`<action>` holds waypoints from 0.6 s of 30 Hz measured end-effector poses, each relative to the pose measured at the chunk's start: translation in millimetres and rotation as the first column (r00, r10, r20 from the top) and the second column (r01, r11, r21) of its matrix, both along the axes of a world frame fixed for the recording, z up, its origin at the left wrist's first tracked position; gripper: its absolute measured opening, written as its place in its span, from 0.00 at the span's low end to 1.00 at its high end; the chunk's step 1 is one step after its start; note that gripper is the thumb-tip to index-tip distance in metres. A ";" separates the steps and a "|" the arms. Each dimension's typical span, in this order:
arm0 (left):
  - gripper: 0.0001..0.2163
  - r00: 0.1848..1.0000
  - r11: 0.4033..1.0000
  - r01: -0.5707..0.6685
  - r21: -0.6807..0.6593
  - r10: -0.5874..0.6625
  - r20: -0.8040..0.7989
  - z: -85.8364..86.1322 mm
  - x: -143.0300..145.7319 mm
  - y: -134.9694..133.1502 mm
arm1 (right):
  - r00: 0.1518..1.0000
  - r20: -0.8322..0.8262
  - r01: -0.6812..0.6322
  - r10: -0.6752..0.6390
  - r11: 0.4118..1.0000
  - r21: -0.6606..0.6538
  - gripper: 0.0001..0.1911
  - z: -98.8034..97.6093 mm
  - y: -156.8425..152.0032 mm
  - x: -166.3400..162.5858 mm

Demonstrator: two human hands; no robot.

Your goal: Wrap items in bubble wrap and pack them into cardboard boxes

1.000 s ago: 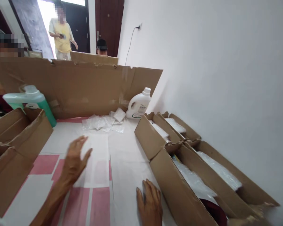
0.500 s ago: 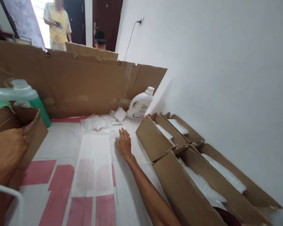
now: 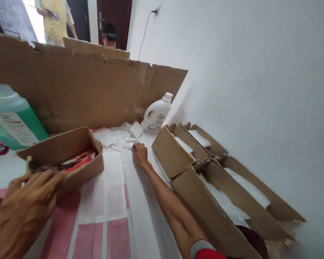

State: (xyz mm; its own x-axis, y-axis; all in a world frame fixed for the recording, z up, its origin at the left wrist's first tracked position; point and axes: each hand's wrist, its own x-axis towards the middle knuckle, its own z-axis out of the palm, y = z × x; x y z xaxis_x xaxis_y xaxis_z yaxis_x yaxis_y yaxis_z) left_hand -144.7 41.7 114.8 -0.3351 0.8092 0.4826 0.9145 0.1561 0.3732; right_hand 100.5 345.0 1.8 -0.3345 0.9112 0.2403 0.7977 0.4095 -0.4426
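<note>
My left hand (image 3: 29, 205) is closed over the near wall of an open cardboard box (image 3: 97, 163), which holds red packets (image 3: 81, 160). The box is slightly tilted and overlaps a translucent white sheet (image 3: 108, 205) on the table. My right hand (image 3: 140, 154) rests on the table with its fingers curled, at the near edge of a small heap of bubble wrap (image 3: 116, 138). Whatever its fingertips may hold is hidden.
A green liquid bottle (image 3: 18, 126) stands at the left, a white jug (image 3: 158, 113) at the back. Several cardboard boxes (image 3: 178, 154) with bubble-wrapped contents line the right by the wall. A tall cardboard panel (image 3: 91, 90) closes the back; two people are beyond it.
My left hand has brought the cardboard box rightward, onto part of the white sheet. My right hand's fingers, spread before, are now curled by the bubble wrap. The view has shifted slightly.
</note>
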 end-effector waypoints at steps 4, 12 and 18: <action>0.17 0.927 0.962 0.260 0.080 -0.225 -0.299 1.1 35.3 -8.7 | 0.985 -0.162 0.062 -0.053 0.997 0.052 0.12 33.1 3.6 18.2; 0.19 0.829 0.905 0.418 0.077 -0.346 -0.441 -3.5 73.8 -28.9 | 0.898 -0.437 0.138 -0.053 0.977 0.164 0.10 107.7 -8.2 40.1; 0.16 0.787 0.913 0.407 -0.010 -0.356 -0.504 12.1 97.6 -35.5 | 0.809 -0.587 0.209 -0.001 0.935 0.287 0.12 173.3 -63.8 83.7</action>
State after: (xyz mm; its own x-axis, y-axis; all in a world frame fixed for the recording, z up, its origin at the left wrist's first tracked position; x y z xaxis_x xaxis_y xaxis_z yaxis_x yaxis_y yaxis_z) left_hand -47.0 6.2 126.8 0.2898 0.7633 0.5774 0.9562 -0.2570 -0.1402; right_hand 184.2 281.2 175.1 0.0515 0.7669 0.6397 0.4881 0.5395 -0.6861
